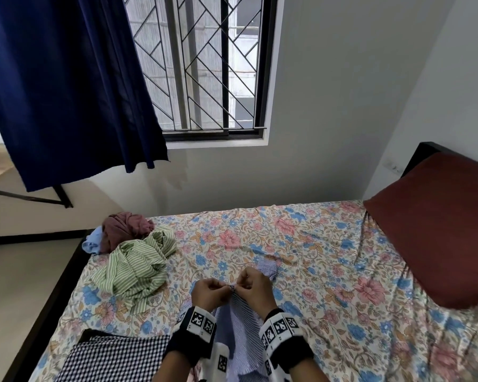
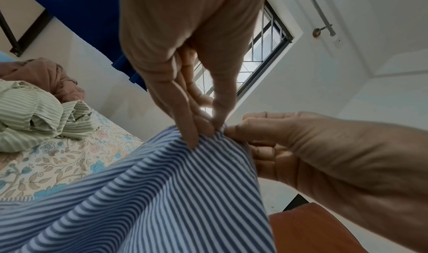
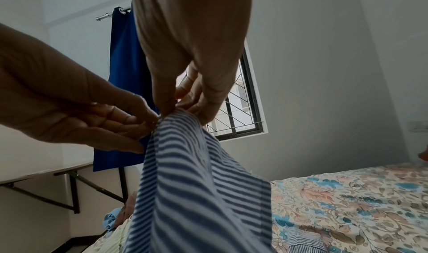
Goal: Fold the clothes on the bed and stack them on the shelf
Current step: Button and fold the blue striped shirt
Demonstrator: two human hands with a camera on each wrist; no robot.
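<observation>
Hands (image 1: 233, 289) pinching striped shirt (image 1: 242, 334) below.

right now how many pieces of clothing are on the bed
5 seen: blue striped shirt pinched by both hands, checked one near left, and green striped, maroon and light blue piled far left. More may hide beneath.

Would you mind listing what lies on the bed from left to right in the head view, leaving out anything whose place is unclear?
Light blue garment → maroon garment → left hand → right hand → dark red pillow. Both hands pinch the blue striped shirt between them.
</observation>
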